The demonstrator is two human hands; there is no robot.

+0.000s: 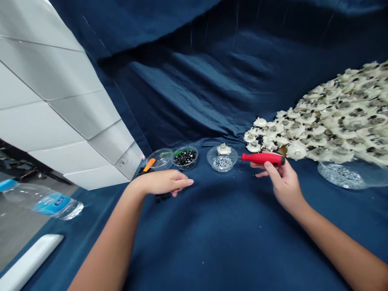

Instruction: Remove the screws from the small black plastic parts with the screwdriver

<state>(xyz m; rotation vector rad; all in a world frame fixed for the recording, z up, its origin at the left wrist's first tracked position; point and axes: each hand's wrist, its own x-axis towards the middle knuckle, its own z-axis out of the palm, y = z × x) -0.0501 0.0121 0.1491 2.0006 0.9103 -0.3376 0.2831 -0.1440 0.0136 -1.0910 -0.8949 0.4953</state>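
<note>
My right hand [286, 184] is closed around the red handle of a screwdriver [257, 157]. Its thin shaft points left, toward a clear round bowl [232, 165] of small silver screws [222, 162]. A cream plastic part [224, 150] sits at the far side of that bowl; whether it rests in or behind it I cannot tell. My left hand [166, 182] hovers palm down, fingers drawn together, and anything between them is hidden. Small black pieces [163, 197] lie under it. Just beyond is a clear tub of black parts [185, 157].
Many cream plastic parts [339, 117] are heaped at the right, by a larger clear container [362, 182] holding silver pieces. White boxes [69, 121] stand stacked at left. A water bottle [51, 200] and an orange-handled tool [149, 164] also lie on the left.
</note>
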